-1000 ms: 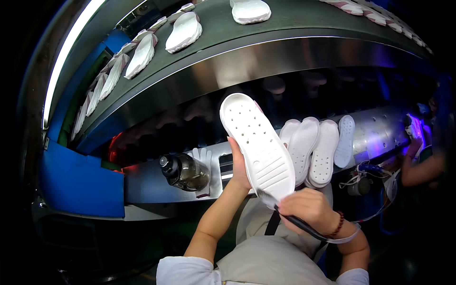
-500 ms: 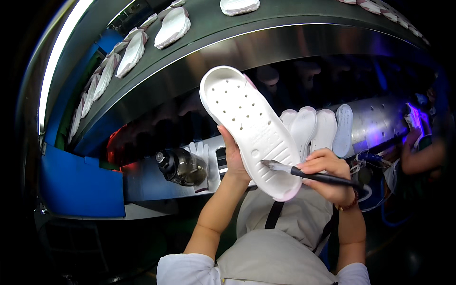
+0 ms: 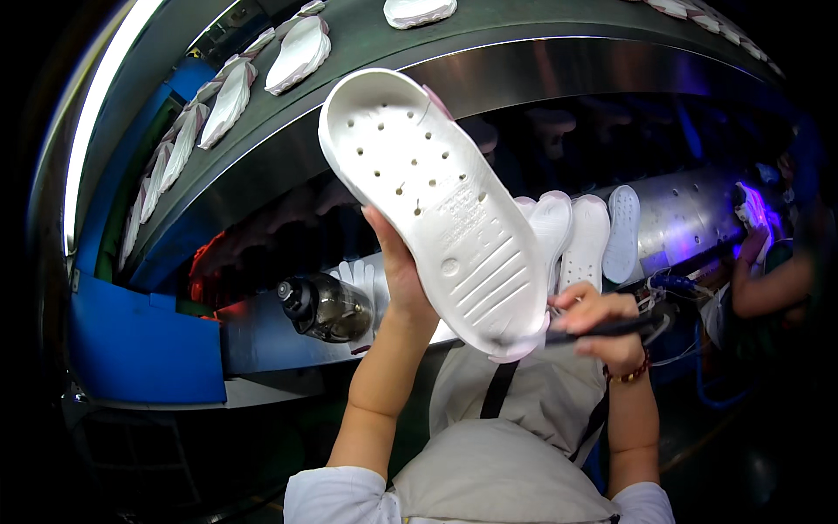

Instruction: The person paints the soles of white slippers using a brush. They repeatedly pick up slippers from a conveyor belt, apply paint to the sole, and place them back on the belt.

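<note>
A large white shoe sole (image 3: 484, 236) with small round holes and ridged lines is held up in front of me, its lower end tipped toward my lap. My left hand (image 3: 408, 284) grips its left edge, thumb along the side and the other fingers hidden behind. In my right hand (image 3: 611, 349) is a brush with a black handle (image 3: 630, 325), blurred by motion. Its tip lies at the lower end of the sole, by the pinkish rim; whether it touches cannot be made out. Just beyond my right hand, several pale soles (image 3: 583, 240) lean in a row.
A dark translucent bottle (image 3: 336, 310) stands on the metal ledge at left, beside a white glove (image 3: 358, 278). More soles (image 3: 298, 57) lie on the green conveyor belt (image 3: 362, 35) beyond. At far right, another person's arm (image 3: 768, 288) is near purple light. Thin hoses (image 3: 698, 349) hang at right.
The sole has shifted up and left with my left hand and appears larger. The brush has moved from the ridged middle area down to the sole's lower end.
</note>
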Motion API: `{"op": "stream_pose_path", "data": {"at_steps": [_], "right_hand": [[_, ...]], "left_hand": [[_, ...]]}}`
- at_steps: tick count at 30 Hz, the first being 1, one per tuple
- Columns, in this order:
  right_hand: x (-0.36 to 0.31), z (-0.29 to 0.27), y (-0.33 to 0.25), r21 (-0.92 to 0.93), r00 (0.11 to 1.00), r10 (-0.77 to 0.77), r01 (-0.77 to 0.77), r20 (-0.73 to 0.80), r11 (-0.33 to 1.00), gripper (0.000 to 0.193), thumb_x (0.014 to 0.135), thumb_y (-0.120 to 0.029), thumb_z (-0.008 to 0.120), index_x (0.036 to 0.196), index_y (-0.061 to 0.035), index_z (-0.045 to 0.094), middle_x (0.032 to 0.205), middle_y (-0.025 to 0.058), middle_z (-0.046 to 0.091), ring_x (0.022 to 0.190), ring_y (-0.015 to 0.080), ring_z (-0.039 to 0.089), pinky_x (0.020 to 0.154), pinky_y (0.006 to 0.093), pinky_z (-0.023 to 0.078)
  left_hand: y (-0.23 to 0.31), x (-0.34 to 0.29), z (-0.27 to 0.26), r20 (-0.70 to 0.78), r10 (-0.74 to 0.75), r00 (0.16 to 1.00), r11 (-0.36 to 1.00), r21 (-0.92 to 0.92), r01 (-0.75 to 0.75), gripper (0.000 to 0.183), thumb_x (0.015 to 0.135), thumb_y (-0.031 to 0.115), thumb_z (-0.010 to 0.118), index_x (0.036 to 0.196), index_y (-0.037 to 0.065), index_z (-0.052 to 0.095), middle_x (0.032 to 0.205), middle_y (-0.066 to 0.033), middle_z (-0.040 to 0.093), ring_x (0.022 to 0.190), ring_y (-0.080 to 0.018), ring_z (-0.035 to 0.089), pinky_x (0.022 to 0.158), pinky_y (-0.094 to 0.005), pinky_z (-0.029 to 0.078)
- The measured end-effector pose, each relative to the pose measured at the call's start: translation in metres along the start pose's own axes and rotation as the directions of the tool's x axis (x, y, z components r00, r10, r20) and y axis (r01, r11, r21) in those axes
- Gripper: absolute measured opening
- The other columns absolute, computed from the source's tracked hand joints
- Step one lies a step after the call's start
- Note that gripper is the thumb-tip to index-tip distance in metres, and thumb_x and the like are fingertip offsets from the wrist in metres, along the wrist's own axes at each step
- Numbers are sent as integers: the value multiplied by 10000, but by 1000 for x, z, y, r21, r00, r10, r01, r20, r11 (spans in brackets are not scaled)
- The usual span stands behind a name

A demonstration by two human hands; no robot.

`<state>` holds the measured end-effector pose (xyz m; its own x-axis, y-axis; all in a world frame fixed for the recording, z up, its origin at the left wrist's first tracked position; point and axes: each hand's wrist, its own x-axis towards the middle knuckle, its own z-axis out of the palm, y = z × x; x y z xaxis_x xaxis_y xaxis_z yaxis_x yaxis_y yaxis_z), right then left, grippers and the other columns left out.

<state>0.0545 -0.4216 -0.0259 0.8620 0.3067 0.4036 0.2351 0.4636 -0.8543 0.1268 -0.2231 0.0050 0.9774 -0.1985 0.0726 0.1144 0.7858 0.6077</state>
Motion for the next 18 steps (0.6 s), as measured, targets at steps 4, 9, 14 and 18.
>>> {"op": "stream_pose_path", "data": {"at_steps": [4, 9, 14, 18], "right_hand": [[0, 0, 10, 253, 991, 38, -3, -131, 967, 221, 644, 69, 610, 855, 28, 560, 920, 190, 564, 896, 240, 546, 832, 333, 422], [2, 34, 7, 152, 978, 87, -58, -192, 987, 214, 652, 61, 608, 858, 29, 561, 912, 170, 573, 851, 200, 545, 782, 291, 424], [9, 22, -9, 36, 995, 63, -66, 77, 997, 209, 600, 70, 626, 800, 13, 606, 855, 132, 605, 755, 151, 533, 707, 247, 418], [26, 11, -20, -175, 969, 244, -245, -30, 954, 177, 631, 59, 631, 802, 28, 601, 853, 152, 613, 826, 203, 592, 741, 269, 465]], "left_hand": [[-1, -10, 8, 169, -106, 980, 963, -229, 144, 735, 792, 601, 273, 1241, 20, 293, 1157, -142, 451, 1036, -239, 465, 882, -354, 373], [-31, -42, 13, 315, -59, 947, 951, -271, 149, 829, 741, 664, 270, 1233, -2, 302, 1194, -162, 410, 1075, -253, 432, 926, -365, 323], [-25, -34, -17, 298, -141, 944, 908, -340, 243, 589, 787, 399, 384, 1195, -24, 346, 1125, -174, 470, 999, -260, 492, 867, -349, 380], [-20, -25, -11, 217, -261, 941, 936, -181, 301, 565, 767, 350, 416, 1181, -31, 359, 1110, -190, 476, 963, -257, 513, 834, -336, 405]]}}
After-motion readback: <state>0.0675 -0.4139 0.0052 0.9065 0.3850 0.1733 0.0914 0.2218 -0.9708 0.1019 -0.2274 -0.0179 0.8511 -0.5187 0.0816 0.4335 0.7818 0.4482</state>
